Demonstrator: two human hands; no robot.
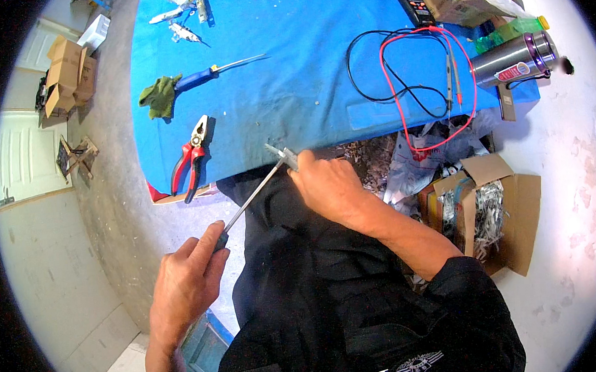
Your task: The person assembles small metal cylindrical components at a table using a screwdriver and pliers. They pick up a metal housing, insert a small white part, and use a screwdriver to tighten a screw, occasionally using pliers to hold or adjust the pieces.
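Note:
My left hand (190, 279) is closed around the dark handle of a screwdriver (253, 199). Its long metal shaft slants up and right, and the tip meets a small grey metal part (286, 157). That part is pinched in the fingers of my right hand (332, 187), at the near edge of the blue-covered table (293, 85). My fingers hide some of its shape. To the left on the cloth lie red-handled pliers (192, 158), jaws pointing away from me. Beyond them rests a second screwdriver (201, 77) with a blue handle, a green rag (159, 97) touching its end.
Several metal pieces (184, 13) lie at the far left of the table. A multimeter (413, 6) with red and black leads (385, 67) and a steel flask (514, 60) occupy the right. Below stands an open cardboard box (522, 221) of shiny scrap, beside a plastic bag (411, 163).

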